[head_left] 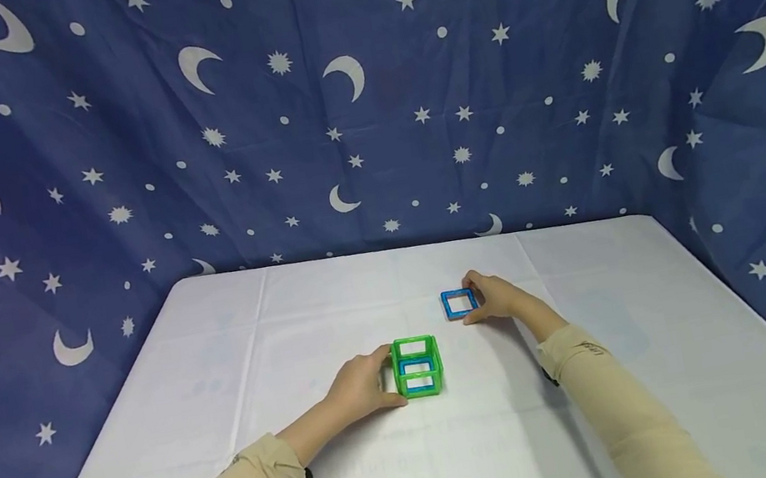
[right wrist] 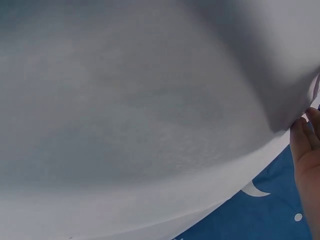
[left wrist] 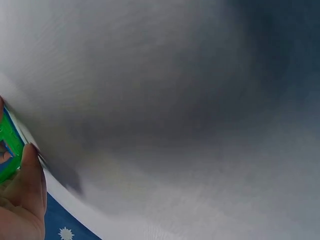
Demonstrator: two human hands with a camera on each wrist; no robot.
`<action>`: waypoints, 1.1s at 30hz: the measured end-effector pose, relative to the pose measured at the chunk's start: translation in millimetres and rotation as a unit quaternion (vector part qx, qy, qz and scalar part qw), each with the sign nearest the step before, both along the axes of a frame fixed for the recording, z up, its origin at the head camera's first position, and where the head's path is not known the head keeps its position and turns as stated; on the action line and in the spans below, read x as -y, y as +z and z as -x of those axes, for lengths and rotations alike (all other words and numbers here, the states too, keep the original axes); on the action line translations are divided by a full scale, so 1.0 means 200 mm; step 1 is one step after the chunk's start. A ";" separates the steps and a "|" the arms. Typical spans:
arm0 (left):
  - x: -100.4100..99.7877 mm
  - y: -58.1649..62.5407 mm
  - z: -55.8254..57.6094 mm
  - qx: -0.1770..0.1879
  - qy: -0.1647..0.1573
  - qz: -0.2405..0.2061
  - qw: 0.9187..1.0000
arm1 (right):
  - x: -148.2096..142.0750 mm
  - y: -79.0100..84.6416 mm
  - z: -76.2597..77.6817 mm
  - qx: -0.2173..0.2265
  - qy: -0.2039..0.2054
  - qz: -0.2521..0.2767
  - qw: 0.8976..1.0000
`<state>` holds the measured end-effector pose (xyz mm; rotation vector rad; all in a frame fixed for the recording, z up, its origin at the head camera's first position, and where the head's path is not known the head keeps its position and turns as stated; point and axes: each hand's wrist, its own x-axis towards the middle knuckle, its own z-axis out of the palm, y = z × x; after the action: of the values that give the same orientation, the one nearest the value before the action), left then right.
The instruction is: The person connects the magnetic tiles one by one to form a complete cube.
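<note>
A small open cube of magnetic tiles (head_left: 439,365) stands near the middle of the table, with green frames for sides and a blue frame at its bottom. My left hand (head_left: 362,386) grips its left side, thumb at the near corner and fingers at the far one. In the left wrist view, part of the green tile (left wrist: 11,145) shows at the left edge beside the hand (left wrist: 25,200). Farther back and to the right lies a blue square magnetic tile (head_left: 445,306). My right hand (head_left: 497,296) holds it by the right side between thumb and fingers. The right wrist view shows only the hand (right wrist: 307,150).
A white cloth (head_left: 319,309) covers the table. Behind it and along both sides hangs a dark blue curtain (head_left: 416,208) with moons and stars. Beige sleeves (head_left: 607,396) cover both forearms.
</note>
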<state>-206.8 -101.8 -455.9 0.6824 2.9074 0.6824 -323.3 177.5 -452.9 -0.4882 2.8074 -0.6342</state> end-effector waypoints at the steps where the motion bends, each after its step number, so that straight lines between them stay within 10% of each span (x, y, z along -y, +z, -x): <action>1: 0.00 0.00 0.00 0.000 0.002 -0.001 1.000 | 0.00 0.00 0.00 -0.001 -0.001 0.002 1.000; 33: -0.01 -0.02 -0.01 -0.005 0.021 -0.017 1.000 | 0.07 0.11 -0.15 -0.043 0.012 0.018 0.999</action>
<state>-205.2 -100.6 -460.6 0.6316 2.9335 0.7356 -294.2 164.0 -431.7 -0.5680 2.8698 -0.6761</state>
